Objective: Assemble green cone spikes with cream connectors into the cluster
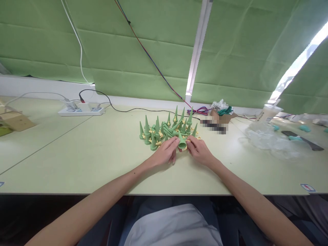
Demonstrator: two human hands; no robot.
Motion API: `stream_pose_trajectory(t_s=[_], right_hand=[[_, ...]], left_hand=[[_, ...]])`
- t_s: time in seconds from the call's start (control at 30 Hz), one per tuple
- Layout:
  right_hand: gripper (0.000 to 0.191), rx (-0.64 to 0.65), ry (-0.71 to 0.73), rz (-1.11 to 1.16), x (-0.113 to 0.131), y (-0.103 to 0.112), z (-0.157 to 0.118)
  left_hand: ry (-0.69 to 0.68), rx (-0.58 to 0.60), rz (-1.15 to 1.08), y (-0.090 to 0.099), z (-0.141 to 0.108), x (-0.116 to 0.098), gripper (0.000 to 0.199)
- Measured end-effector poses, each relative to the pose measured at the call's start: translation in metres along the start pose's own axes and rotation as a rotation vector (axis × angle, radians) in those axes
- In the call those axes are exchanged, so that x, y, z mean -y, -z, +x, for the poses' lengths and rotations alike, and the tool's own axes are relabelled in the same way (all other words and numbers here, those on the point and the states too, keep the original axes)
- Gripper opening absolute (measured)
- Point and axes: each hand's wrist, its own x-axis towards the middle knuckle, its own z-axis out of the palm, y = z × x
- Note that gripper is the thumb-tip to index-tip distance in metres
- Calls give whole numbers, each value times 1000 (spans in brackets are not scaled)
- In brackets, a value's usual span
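Between my two hands a green plastic cone (182,143) is held, its hollow base tilted toward me. My left hand (167,150) pinches the cone's left side with thumb and fingers. On the other side my right hand (199,149) is closed at the cone's edge, where a small yellow piece (188,140) shows by the fingertips. Just beyond my hands stand several similar green cones (153,141), many with little yellow pieces at them. Some green cones (167,129) lie on their sides in the middle of the group.
On the pale table (102,160), a white power strip (82,110) lies at the back left, and a cardboard box (16,119) sits at the far left. To the right are a plastic cup (268,112), clear plastic bags (271,140) and coiled red-blue wires (201,110).
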Motion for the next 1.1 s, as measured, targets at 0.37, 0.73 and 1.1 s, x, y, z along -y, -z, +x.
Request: stream_pose_trajectory(t_s=[0.37, 0.73, 1.1], right_hand=[[29, -1, 1, -22, -7, -3, 1], [31, -5, 15, -34, -9, -1, 0], [32, -7, 22, -41, -7, -2, 1]], left_hand=[[-47, -7, 100, 0, 1, 5, 44], [-86, -27, 204, 0, -2, -2, 50], [-121, -30, 164, -2, -1, -1, 44]])
